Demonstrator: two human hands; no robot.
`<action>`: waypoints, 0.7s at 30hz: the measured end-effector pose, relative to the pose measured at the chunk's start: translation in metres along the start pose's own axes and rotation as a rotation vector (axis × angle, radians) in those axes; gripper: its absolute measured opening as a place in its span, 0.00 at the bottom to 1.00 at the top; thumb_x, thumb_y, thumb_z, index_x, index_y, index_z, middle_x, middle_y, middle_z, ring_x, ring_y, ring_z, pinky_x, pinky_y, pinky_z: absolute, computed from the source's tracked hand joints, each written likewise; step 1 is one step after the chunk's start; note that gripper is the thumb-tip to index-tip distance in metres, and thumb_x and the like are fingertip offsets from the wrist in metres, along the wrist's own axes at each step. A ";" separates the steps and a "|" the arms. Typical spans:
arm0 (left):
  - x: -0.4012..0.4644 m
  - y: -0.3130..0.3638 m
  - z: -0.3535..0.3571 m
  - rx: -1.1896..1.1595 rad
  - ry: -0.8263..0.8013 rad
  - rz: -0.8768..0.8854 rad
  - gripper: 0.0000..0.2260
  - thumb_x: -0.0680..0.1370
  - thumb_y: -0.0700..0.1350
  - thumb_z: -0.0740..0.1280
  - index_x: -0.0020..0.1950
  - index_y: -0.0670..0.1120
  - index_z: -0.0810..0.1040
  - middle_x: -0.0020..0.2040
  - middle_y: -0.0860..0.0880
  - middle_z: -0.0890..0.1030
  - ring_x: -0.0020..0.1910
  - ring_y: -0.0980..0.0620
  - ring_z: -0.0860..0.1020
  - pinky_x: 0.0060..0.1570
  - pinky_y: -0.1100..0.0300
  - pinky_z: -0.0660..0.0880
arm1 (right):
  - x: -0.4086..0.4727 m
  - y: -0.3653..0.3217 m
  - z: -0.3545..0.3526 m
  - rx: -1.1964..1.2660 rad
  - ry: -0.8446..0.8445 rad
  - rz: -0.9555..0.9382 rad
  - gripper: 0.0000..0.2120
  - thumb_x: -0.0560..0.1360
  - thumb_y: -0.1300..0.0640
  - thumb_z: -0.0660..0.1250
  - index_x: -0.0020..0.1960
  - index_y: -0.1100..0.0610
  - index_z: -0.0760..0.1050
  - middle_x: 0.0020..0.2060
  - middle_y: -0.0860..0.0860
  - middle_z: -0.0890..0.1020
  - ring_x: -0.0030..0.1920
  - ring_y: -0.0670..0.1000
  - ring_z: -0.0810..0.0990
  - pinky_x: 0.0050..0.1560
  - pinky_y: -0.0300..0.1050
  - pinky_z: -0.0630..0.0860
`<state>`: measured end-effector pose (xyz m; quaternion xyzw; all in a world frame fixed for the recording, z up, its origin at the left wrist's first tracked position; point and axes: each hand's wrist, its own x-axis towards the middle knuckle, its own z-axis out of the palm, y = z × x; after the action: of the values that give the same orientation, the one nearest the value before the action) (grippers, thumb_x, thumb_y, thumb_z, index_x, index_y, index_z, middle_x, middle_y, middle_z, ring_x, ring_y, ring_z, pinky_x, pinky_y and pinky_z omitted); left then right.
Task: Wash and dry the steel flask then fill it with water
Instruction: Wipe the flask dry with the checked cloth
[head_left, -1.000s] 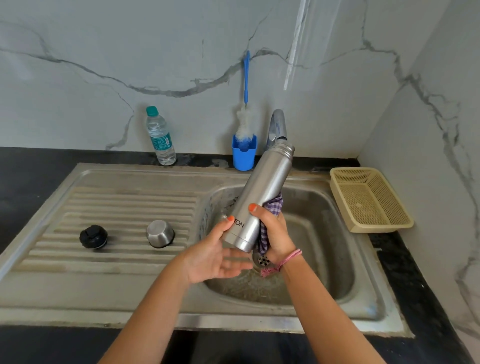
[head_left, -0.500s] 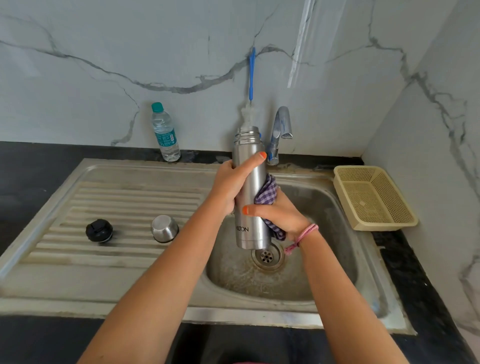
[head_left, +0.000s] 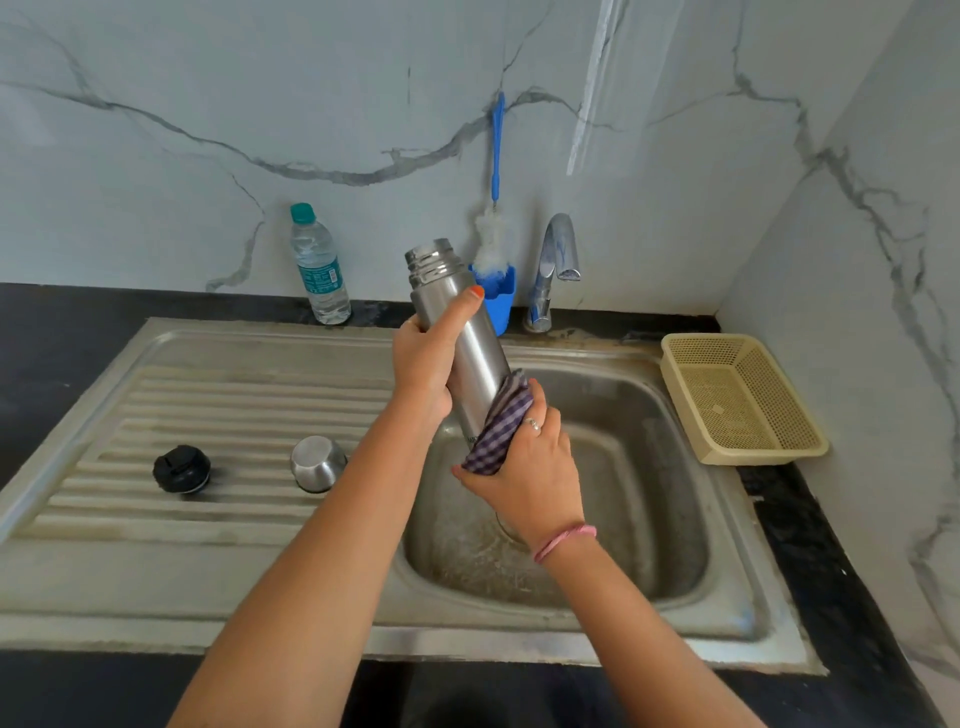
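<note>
While gripped, flask (head_left: 467, 332) upright, mouth up-left.

Both forearms are bare to the lower edge of the view, with no sleeves showing. The left hand (head_left: 423, 364) has a thumbnail painted bright orange-red. The right hand (head_left: 530, 470) wears a thin silver-coloured ring (head_left: 533, 424) with a small raised top on one finger, and a pink thread band (head_left: 563, 540) of a few strands lies round its wrist.
</note>
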<state>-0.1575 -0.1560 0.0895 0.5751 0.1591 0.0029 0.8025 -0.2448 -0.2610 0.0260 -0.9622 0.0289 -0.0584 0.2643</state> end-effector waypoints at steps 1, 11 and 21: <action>0.000 -0.001 -0.001 0.007 -0.025 0.008 0.13 0.69 0.51 0.78 0.49 0.47 0.81 0.42 0.48 0.84 0.41 0.52 0.83 0.40 0.57 0.80 | 0.008 -0.001 -0.007 0.105 -0.051 0.009 0.56 0.61 0.36 0.77 0.76 0.60 0.54 0.66 0.54 0.69 0.65 0.53 0.72 0.65 0.49 0.73; -0.007 -0.014 -0.012 -0.082 -0.307 -0.044 0.26 0.66 0.56 0.76 0.59 0.46 0.80 0.53 0.42 0.84 0.54 0.44 0.83 0.55 0.49 0.79 | 0.060 -0.015 -0.063 0.694 -0.388 -0.276 0.33 0.65 0.55 0.81 0.65 0.51 0.69 0.54 0.49 0.81 0.54 0.45 0.82 0.57 0.49 0.80; 0.002 -0.014 -0.019 -0.133 -0.305 -0.021 0.18 0.68 0.56 0.69 0.53 0.49 0.78 0.39 0.50 0.85 0.41 0.52 0.83 0.47 0.53 0.80 | -0.020 0.025 -0.018 0.611 -0.239 0.072 0.38 0.62 0.52 0.82 0.66 0.51 0.66 0.53 0.40 0.77 0.51 0.34 0.78 0.45 0.26 0.74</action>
<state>-0.1633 -0.1432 0.0705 0.5126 0.0409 -0.0822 0.8537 -0.2673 -0.2897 0.0272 -0.8368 0.0128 0.0586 0.5442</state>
